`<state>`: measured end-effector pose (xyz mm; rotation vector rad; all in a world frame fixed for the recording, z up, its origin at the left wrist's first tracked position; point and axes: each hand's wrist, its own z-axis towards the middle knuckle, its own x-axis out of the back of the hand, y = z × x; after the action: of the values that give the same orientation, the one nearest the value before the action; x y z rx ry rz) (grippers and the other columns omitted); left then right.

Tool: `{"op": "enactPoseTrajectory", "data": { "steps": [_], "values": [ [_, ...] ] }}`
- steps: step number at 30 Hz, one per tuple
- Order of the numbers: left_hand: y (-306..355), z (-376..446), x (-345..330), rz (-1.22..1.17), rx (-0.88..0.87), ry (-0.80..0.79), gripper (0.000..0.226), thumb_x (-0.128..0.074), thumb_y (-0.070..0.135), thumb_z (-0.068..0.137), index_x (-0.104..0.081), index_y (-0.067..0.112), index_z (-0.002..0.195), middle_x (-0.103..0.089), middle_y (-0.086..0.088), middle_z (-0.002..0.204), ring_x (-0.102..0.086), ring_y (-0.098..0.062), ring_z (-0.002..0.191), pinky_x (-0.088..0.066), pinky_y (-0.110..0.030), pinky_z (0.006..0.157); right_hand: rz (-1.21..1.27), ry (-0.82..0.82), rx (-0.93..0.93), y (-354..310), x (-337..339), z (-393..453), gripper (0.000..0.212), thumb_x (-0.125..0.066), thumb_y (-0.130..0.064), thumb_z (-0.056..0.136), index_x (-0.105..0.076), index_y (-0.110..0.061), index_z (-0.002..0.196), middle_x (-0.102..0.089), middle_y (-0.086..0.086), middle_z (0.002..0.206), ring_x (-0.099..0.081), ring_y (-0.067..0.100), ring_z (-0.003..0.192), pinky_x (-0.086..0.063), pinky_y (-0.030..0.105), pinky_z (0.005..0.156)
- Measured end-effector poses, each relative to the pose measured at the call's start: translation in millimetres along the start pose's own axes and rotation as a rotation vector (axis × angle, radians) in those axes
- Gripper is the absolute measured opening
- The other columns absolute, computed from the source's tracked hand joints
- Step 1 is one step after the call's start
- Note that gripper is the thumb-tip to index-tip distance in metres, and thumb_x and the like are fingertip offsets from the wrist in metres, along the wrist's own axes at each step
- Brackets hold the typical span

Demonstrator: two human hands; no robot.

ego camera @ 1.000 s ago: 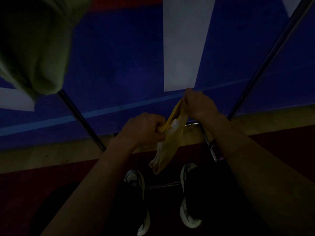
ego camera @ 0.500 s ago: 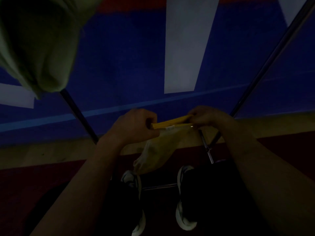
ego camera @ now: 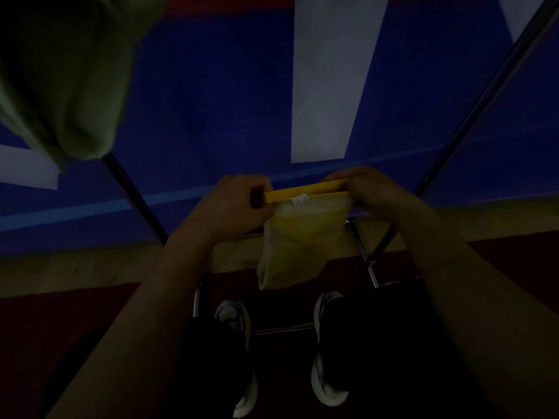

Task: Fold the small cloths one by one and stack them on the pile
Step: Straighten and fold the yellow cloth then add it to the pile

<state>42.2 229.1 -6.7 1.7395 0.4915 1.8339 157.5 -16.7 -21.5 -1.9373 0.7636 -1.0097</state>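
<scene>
In dim light the left hand [ego camera: 239,204] and the right hand [ego camera: 375,192] each grip one end of the yellow cloth [ego camera: 299,237], stretching its top edge level between them in mid-air while the rest hangs down above two shoes [ego camera: 328,349] on the floor.

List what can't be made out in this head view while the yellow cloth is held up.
- The pile: not seen anywhere in the head view.
- Fingertips of the left hand and right hand: curled out of sight round the yellow cloth at its top edge.
- White tag on the cloth: print too small and too dim.
- Green fabric, upper left: cut off by the edge, blurred.
- Shoes: mostly lost in darkness.
</scene>
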Motion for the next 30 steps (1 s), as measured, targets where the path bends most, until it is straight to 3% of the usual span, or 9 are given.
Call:
{"op": "enactPoseTrajectory", "data": {
  "steps": [2,4,7,12,17,21,24,30],
  "values": [
    [-3,0,0,-0.016,0.026,0.026,0.010,-0.070,0.034,0.090,-0.064,0.028,0.084,-0.066,0.013,0.079,-0.063,0.002,0.074,-0.049,-0.016,0.062,0.040,-0.010,0.016,0,0,-2,0.030,-0.052,-0.007,0.094,-0.079,-0.020,0.091,-0.074,0.008,0.096,-0.068,0.028,0.095,-0.059,0.039,0.081],
    [-6,0,0,-0.028,0.052,0.047,0.011,-0.068,0.040,0.091,-0.062,0.033,0.084,-0.066,0.016,0.080,-0.062,0.006,0.076,-0.043,-0.007,0.061,0.048,-0.032,0.034,-1,0,-6,0.030,-0.052,-0.006,0.094,-0.078,-0.020,0.087,-0.074,0.007,0.091,-0.069,0.026,0.091,-0.056,0.039,0.082],
    [-8,0,0,-0.057,0.070,0.058,0.013,-0.064,0.041,0.093,-0.064,0.028,0.090,-0.067,0.013,0.086,-0.063,0.004,0.080,-0.046,-0.014,0.065,0.056,-0.071,0.039,-5,-2,-13,0.023,-0.055,-0.012,0.095,-0.076,-0.019,0.087,-0.071,0.002,0.081,-0.065,0.016,0.077,-0.055,0.033,0.073],
    [-6,4,-1,-0.051,0.095,0.174,0.014,-0.063,0.036,0.095,-0.059,0.023,0.092,-0.063,0.014,0.089,-0.062,-0.005,0.089,-0.047,-0.019,0.069,0.183,-0.081,0.015,-6,-3,-12,0.022,-0.057,-0.012,0.095,-0.076,-0.021,0.089,-0.074,-0.003,0.078,-0.068,0.015,0.080,-0.058,0.033,0.075],
    [-2,6,-3,-0.069,0.123,0.228,0.016,-0.055,0.037,0.099,-0.054,0.022,0.095,-0.063,0.002,0.087,-0.063,-0.017,0.085,-0.055,-0.044,0.073,0.283,-0.101,0.056,-11,-6,-16,0.033,-0.051,-0.004,0.096,-0.075,-0.024,0.089,-0.075,-0.004,0.079,-0.071,0.013,0.077,-0.058,0.035,0.077],
    [3,6,-4,-0.157,0.116,0.286,0.016,-0.051,0.035,0.101,-0.051,0.021,0.094,-0.061,-0.005,0.084,-0.059,-0.019,0.076,-0.047,-0.034,0.064,0.378,-0.124,0.052,-13,-7,-18,0.033,-0.046,0.003,0.097,-0.072,-0.015,0.102,-0.074,0.006,0.094,-0.069,0.020,0.090,-0.055,0.039,0.086],
    [9,7,-5,-0.255,0.101,0.302,0.014,-0.048,0.032,0.103,-0.052,0.019,0.100,-0.059,-0.006,0.088,-0.055,-0.014,0.076,-0.046,-0.031,0.068,0.421,-0.163,0.045,-13,-5,-18,0.029,-0.046,0.002,0.097,-0.070,-0.010,0.107,-0.072,0.010,0.099,-0.068,0.022,0.091,-0.054,0.040,0.089],
    [17,9,-3,-0.309,0.048,0.306,0.011,-0.042,0.032,0.106,-0.050,0.024,0.108,-0.048,0.010,0.077,-0.047,0.000,0.067,-0.040,-0.021,0.063,0.463,-0.190,0.073,-9,-2,-19,0.024,-0.047,0.003,0.095,-0.070,-0.004,0.093,-0.070,0.009,0.083,-0.064,0.019,0.079,-0.055,0.031,0.078]
  ]
}}
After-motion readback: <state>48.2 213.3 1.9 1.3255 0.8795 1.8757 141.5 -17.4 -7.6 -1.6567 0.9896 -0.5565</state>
